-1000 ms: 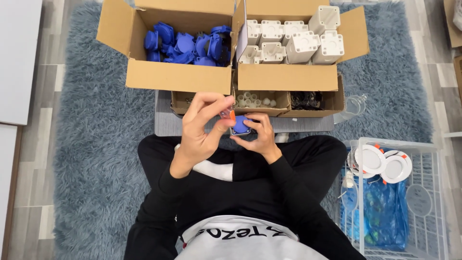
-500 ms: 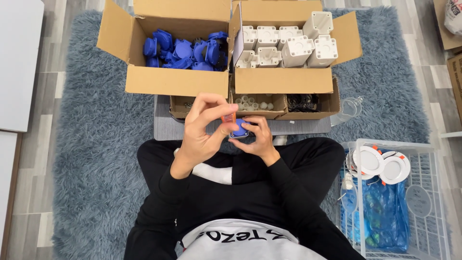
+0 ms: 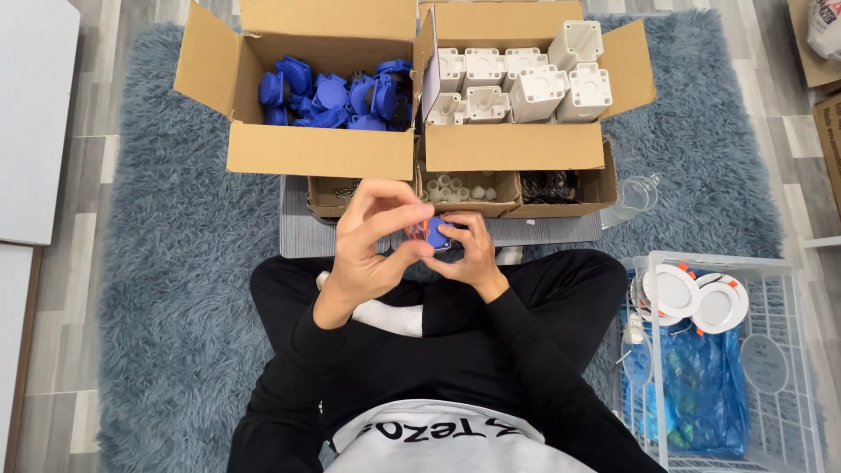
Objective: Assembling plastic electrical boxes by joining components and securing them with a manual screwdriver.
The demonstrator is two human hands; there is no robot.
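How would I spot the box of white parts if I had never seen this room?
Start at the grey shaggy rug and look to its far edge, where two large open cardboard boxes stand side by side. The box of white parts is the one on the right. It holds blocky white plastic housings, whereas its neighbour, the box on the left, is full of blue pieces.

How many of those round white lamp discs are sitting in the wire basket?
2. One round white lamp disc lies at the white wire basket's top left corner; the second disc overlaps its right side. More could be hidden under the blue plastic bag.
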